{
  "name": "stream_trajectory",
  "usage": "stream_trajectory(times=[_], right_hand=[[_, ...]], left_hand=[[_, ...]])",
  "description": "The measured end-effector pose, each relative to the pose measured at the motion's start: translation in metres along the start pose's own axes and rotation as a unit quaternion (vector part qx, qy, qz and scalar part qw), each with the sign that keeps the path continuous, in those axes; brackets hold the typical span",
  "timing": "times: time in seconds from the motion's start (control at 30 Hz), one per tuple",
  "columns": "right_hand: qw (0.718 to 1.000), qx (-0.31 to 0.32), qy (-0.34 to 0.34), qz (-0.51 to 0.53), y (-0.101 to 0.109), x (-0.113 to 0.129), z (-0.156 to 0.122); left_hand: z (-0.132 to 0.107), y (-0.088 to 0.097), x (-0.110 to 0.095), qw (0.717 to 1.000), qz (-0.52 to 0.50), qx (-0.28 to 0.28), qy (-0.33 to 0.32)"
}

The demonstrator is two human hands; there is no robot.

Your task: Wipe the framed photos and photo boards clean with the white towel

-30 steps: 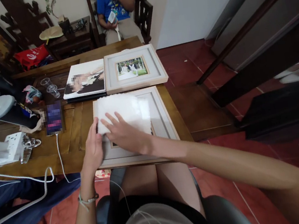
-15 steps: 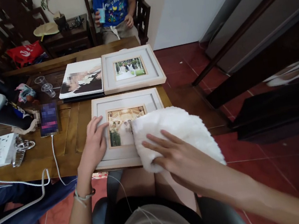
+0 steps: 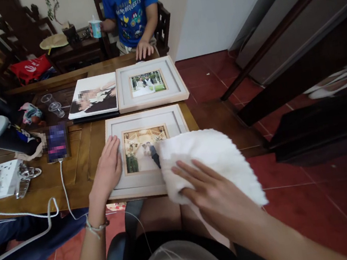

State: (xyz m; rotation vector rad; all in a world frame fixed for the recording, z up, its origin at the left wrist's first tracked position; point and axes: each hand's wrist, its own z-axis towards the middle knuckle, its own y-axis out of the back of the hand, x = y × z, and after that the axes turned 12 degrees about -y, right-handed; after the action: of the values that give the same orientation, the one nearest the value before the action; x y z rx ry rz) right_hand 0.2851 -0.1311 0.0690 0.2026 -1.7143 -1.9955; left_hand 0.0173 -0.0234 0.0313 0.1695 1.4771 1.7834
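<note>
A white cloth (image 3: 210,155) with a scalloped edge lies across the right part of the near picture frame (image 3: 142,180), covering its lower right corner and spilling out past the table's near edge above the wearer's legs. The right hand (image 3: 215,189) has its grip on the cloth, fingers spread over the top and the thumb low along its near side; how tightly it presses cannot be told. Beside the cloth, the left part of the printed photo (image 3: 139,152) shows inside its grey mat. The left hand (image 3: 107,168) rests on the frame's left border, its grip loose and flattened, fingers close together, with a bracelet (image 3: 96,226) at the wrist. Just behind, the far picture frame (image 3: 174,77) lies face up, and on its left is a photo panel (image 3: 93,94) resting on something dark. All of these are on the wooden table (image 3: 83,178), whose left portion also carries a phone (image 3: 56,143) with a white cable, a white power strip (image 3: 9,174), a lidded tumbler (image 3: 1,134) and clear plastic cups (image 3: 55,108). Across the table, another person in a blue shirt (image 3: 132,6) holds a light blue cup (image 3: 95,28), the other hand at the table's far edge, close behind the far picture frame.
</note>
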Motion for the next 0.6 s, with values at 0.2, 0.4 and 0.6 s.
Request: stream_trajectory(times=[0.2,0.4,0.6], right_hand=[[0.999,0.014,-0.049,0.016,0.006,-0.049,0.016],[0.996,-0.026,-0.084,0.03,-0.017,-0.069,0.077],[0.998,-0.065,-0.016,0.017,-0.013,-0.031,0.138]], left_hand=[[-0.001,-0.004,0.004,1.0,0.004,-0.013,-0.017],[-0.001,-0.007,0.006,0.998,-0.023,-0.05,-0.022],[0.001,-0.008,0.007,0.998,-0.024,-0.058,-0.018]])
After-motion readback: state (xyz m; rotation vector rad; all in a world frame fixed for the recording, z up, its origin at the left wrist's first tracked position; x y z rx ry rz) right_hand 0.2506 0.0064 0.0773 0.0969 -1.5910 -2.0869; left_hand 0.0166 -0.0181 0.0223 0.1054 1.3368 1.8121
